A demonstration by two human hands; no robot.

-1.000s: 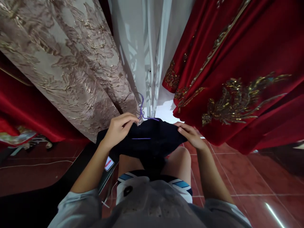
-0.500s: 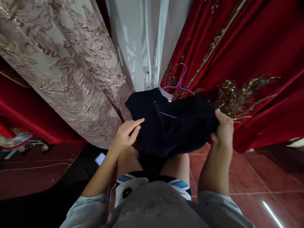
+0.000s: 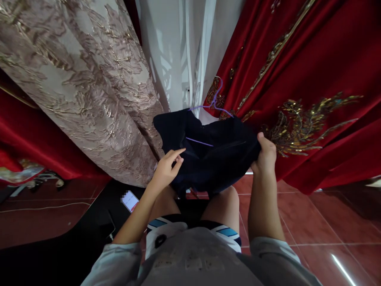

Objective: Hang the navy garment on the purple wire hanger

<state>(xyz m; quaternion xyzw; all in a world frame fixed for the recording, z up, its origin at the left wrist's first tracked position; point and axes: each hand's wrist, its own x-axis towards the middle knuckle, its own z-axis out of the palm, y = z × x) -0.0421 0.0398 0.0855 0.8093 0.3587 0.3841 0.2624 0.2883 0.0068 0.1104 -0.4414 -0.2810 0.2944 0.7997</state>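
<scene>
head view: dark navy garment [image 3: 214, 159] held up above the knees, on a purple wire hanger [image 3: 216, 104]
right hand [image 3: 264, 155]: fist clamped on the garment's right edge, thumb up
left hand [image 3: 167, 170]: loosely open; index fingertip touching the garment's left side, nothing gripped
backdrop: beige brocade fabric [image 3: 80, 83] at left; red gold-embroidered fabric [image 3: 300, 87] at right
writing: small card [image 3: 130, 200] beside the left forearm; blurred, nothing legible

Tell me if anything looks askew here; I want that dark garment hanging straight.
Yes. The dark garment sits bunched and lopsided on the purple hanger, whose hook tilts. The right hand grips one edge; the left hand only touches the front with its fingers. Nothing looks torn or spilled.
</scene>
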